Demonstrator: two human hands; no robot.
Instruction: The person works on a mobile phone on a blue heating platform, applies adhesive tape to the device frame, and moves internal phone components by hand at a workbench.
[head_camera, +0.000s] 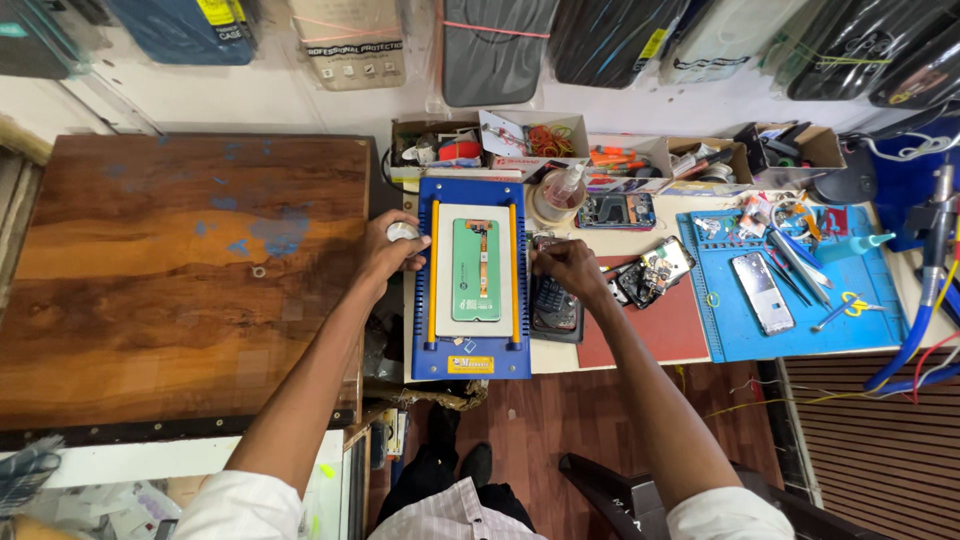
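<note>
The blue machine (471, 275) sits at the bench's left end, just in front of the person. On its white plate lies a green phone screen (476, 270), face down, lengthwise between two yellow rails.

The left hand (385, 255) is at the machine's left edge, fingers curled around a small white roll (403, 231).

The right hand (568, 268) rests at the machine's right rail, fingers bent and close together; whether they pinch anything cannot be told. Just right of the machine, under that hand, lies a dark keypad phone (556, 310) on a red mat (650, 330).

Further right lies a blue mat (800, 340) with a phone (762, 292) and tools.

Behind the machine stand a small clear bottle (565, 188) and open cardboard boxes (530, 135) of parts.
</note>
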